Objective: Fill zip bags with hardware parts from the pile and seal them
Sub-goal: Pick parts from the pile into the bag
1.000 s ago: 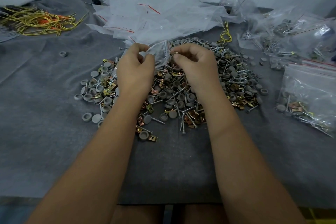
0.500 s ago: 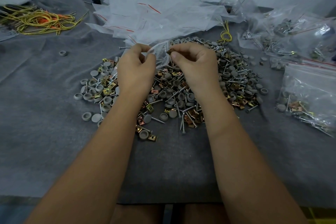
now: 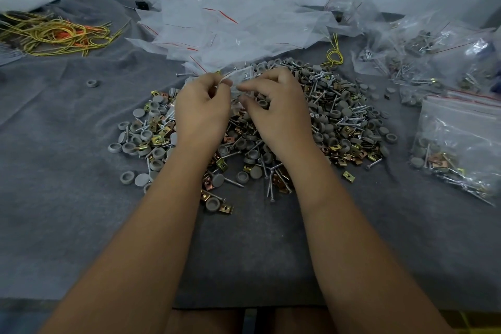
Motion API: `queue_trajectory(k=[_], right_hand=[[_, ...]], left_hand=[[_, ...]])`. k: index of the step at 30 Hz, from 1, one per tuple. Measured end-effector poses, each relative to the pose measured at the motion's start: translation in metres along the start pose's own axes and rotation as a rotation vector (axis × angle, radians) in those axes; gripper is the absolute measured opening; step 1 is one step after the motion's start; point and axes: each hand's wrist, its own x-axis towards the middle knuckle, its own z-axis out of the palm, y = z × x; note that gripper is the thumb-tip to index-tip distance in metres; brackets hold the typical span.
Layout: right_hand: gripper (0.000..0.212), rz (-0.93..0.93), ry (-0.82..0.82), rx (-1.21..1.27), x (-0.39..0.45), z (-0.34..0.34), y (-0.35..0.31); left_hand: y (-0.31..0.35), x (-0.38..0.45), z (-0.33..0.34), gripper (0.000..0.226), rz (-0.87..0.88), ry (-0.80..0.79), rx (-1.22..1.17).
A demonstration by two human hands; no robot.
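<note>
A pile of hardware (image 3: 333,116), made of grey caps, screws and brass clips, is spread over the grey cloth. Both hands hover above its middle. My left hand (image 3: 202,108) pinches the rim of a small clear zip bag (image 3: 242,77). My right hand (image 3: 279,106) has its fingers curled at the bag's other side, thumb and forefinger pinching its edge. Whether a part sits between those fingers is hidden. What lies inside the bag cannot be made out.
Empty zip bags (image 3: 230,27) with red seal lines are heaped behind the pile. Filled bags (image 3: 461,144) lie at the right edge, more at the back right (image 3: 433,54). Yellow and orange ties (image 3: 54,35) lie at the back left. A lone grey cap (image 3: 92,83) sits left.
Both hands stayed over the pile with the small bag between them. My right hand's fingers shifted from the bag's mouth to its edge, and the bag now lies flatter.
</note>
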Motion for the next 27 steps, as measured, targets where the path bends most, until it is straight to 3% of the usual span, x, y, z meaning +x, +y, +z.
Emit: queue_trajectory(k=[5,11,16,22,27], right_hand=[[0.016,0.062,0.038,0.045,0.002,-0.005,-0.002],[0.031,0.243,0.094,0.157,0.003,-0.014,-0.003],[0.030,0.208,-0.063,-0.031,0.003,-0.016,-0.002],[0.031,0.060,-0.236,-0.499,0.004,-0.014,0.005],[0.036,0.071,-0.298,-0.558,0.001,-0.011,0.007]], left_hand=[[-0.001,0.002,0.001,0.023,-0.034,0.049,-0.008],[-0.002,0.004,-0.001,0.026,-0.101,0.111,-0.066],[0.000,0.003,-0.001,0.024,-0.102,0.127,-0.064],[0.000,0.004,-0.001,0.025,-0.107,0.122,-0.059],[0.000,0.004,-0.001,0.026,-0.106,0.113,-0.054]])
